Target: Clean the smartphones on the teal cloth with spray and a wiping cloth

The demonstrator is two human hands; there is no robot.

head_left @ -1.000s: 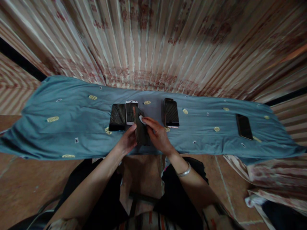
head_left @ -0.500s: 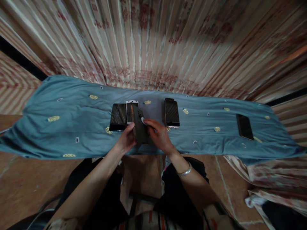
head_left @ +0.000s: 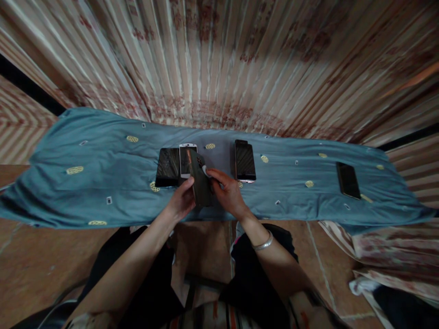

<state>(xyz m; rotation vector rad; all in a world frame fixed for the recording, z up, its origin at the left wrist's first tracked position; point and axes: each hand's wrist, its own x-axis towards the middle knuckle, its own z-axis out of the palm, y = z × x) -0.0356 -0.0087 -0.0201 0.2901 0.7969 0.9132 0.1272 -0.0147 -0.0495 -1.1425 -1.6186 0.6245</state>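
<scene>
Head view: left hand (head_left: 181, 201) grips dark phone (head_left: 200, 183); right hand (head_left: 227, 194) pinches, seemingly, white pad (head_left: 206, 172).

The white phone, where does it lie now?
In the head view the white phone lies flat on the blue cloth, left of centre, between a dark phone on its left and the dark phone held in both hands.

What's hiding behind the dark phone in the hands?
Behind the dark phone, a white phone lies on the blue cloth. Its lower right part is covered. A black phone lies beside it. The left hand and right hand hold the dark phone.
</scene>
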